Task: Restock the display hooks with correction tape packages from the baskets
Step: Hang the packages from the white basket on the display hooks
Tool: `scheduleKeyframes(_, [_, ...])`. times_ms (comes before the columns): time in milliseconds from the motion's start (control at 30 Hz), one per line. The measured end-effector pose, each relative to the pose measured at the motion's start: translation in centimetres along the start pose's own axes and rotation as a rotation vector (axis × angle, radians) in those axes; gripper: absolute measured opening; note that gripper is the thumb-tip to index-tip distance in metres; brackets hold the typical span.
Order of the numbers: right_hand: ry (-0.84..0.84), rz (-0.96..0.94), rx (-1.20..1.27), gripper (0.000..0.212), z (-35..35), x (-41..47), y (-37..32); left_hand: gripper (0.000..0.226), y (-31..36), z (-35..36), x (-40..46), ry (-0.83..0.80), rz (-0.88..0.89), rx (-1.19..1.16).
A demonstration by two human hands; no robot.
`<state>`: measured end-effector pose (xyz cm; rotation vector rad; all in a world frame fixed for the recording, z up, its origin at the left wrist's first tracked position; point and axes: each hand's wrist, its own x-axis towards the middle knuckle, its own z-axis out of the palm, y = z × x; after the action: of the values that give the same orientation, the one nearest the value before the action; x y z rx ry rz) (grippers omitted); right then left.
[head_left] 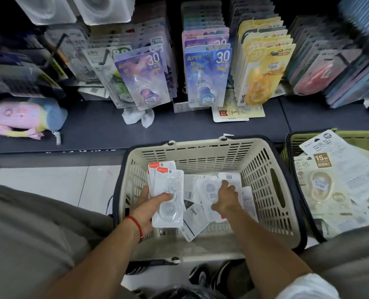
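Note:
A beige slotted basket [263, 169] stands on the floor in front of me with several white correction tape packages [193, 221] lying in its bottom. My left hand [151, 203] grips a small stack of white packages [167, 190] with red corner labels, held over the basket's left side. My right hand [226, 198] reaches down into the basket and its fingers curl on a clear-blister package [209, 188]. Above, display hooks carry rows of packages: purple [144, 76], blue [207, 76], yellow [263, 72].
A green basket [295, 137] at the right holds beige 15 m tape packages [321, 182]. A dark shelf ledge [179, 126] carries a pastel pencil case [24, 117] at the left and loose cards. My shoes [211, 277] are just below the beige basket.

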<state>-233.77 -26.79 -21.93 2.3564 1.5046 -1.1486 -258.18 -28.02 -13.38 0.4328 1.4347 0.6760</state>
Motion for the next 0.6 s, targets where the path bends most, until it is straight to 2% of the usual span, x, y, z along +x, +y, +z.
scheduleKeyframes(100, [-0.044,0.054,0.05,0.099,-0.3,-0.5,0.4,0.056,0.0,-0.1,-0.4,0.014,0.003,0.006])
scheduleKeyframes(167, [-0.079,0.091,0.193,0.1,-0.7,-0.8,0.4,0.056,0.0,-0.1,-0.5,0.022,0.01,0.01])
scheduleKeyframes(300, [-0.175,0.095,0.594,0.081,-2.3,-1.8,0.5,0.057,0.2,0.2,-0.9,0.031,0.033,0.02])
scheduleKeyframes(367, [-0.215,0.052,0.886,0.069,-3.1,-2.6,0.4,0.059,0.2,0.6,-1.3,0.031,0.064,0.023])
scheduleKeyframes(467, [-0.319,-0.055,1.31,0.065,-5.2,-4.4,-1.2,0.061,0.2,1.6,-2.2,0.017,0.1,-0.031])
scheduleKeyframes(533, [-0.261,-0.133,1.466,0.062,-6.6,-5.7,-3.0,0.059,0.2,2.6,-2.9,-0.037,0.13,-0.097])
scheduleKeyframes(600, [-0.172,-0.18,1.517,0.06,-7.8,-7.1,-4.8,0.056,0.4,3.8,-3.6,-0.091,0.179,-0.175])
